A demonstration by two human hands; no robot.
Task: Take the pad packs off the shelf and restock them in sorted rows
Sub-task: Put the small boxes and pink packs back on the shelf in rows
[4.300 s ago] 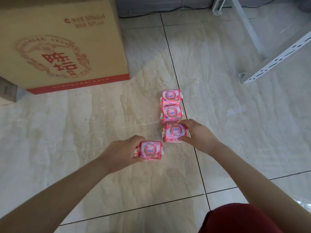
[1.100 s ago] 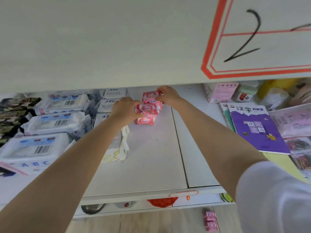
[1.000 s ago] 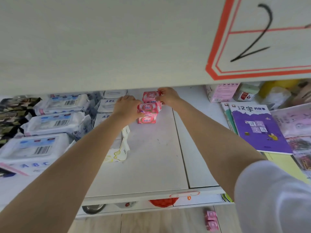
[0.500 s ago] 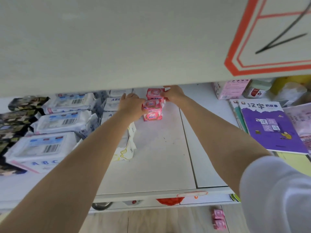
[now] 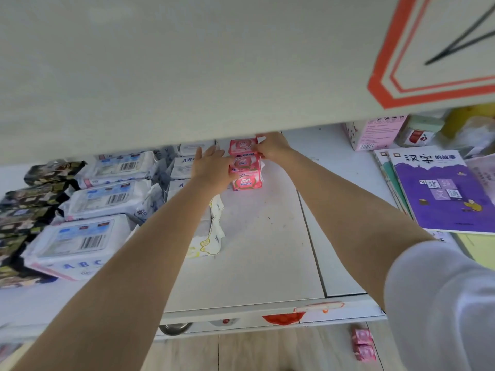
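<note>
Pink pad packs — left hand fingers straight alongside; right hand fingers pinch rear pack.

- Bright, even light; the white shelf looks washed out, shadows faint.
- Wide-angle bending at the edges.
- Soft blur throughout; small print on the pink packs perhaps too smeared to read.

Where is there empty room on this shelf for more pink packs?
The big bare patch of shelf lies in front of the pink packs, between the cream pack and the purple book. Left of it the white ABC packs crowd together.
</note>
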